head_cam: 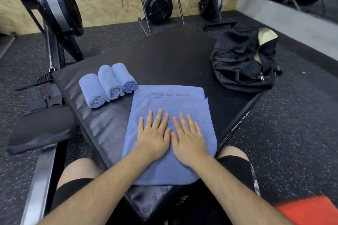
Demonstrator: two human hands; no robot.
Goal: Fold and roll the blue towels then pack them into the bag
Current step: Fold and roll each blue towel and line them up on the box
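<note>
A folded blue towel (170, 102) printed "YOGA FITNESS" lies flat on the black padded box (164, 60) in front of me. My left hand (154, 137) and my right hand (189, 138) press on its middle side by side, palms down, fingers straight. Three rolled blue towels (108, 83) lie side by side to the left of the flat one. A black bag (241, 60) sits at the box's far right corner, its top open and showing a pale lining.
A rowing machine with its seat (40, 133) stands close on the left. More black gym machines (159, 5) lean against the wooden wall behind. Speckled rubber floor surrounds the box. A red object (309, 210) shows at the bottom right. My knees flank the box's near corner.
</note>
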